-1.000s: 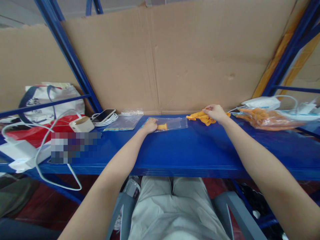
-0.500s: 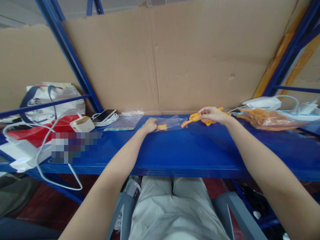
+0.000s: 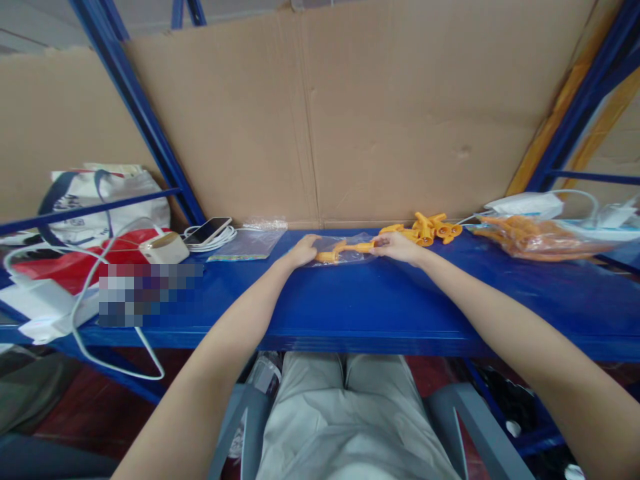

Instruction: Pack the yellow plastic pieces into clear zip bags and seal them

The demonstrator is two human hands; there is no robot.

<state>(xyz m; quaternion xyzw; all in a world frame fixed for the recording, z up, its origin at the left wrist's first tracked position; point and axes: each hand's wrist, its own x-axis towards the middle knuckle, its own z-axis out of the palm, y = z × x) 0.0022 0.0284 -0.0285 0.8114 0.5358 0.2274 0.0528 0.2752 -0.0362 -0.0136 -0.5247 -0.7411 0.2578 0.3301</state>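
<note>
My left hand (image 3: 303, 251) is closed on the left end of a clear plastic bag (image 3: 350, 256) lying on the blue shelf. One orange plastic piece (image 3: 327, 256) shows in the bag beside those fingers. My right hand (image 3: 397, 248) pinches a second orange plastic piece (image 3: 364, 247), whose left part reaches into the bag near the first. What exactly these pieces are I cannot make out. Just right of and behind my right hand, several more orange plastic pieces (image 3: 426, 230) lie in a loose heap, some with hollow round ends.
A large clear bag of orange pieces (image 3: 535, 237) lies at the right. Flat clear bags (image 3: 250, 243), a phone (image 3: 210, 231) on a coiled white cable, and a white power bank (image 3: 164, 249) are at the left. A cardboard sheet (image 3: 380, 120) closes the back of the blue shelf (image 3: 370, 307).
My right hand has moved left from the orange heap to the bag's right end, bringing an orange piece partly into it. My left hand stays at the bag.
</note>
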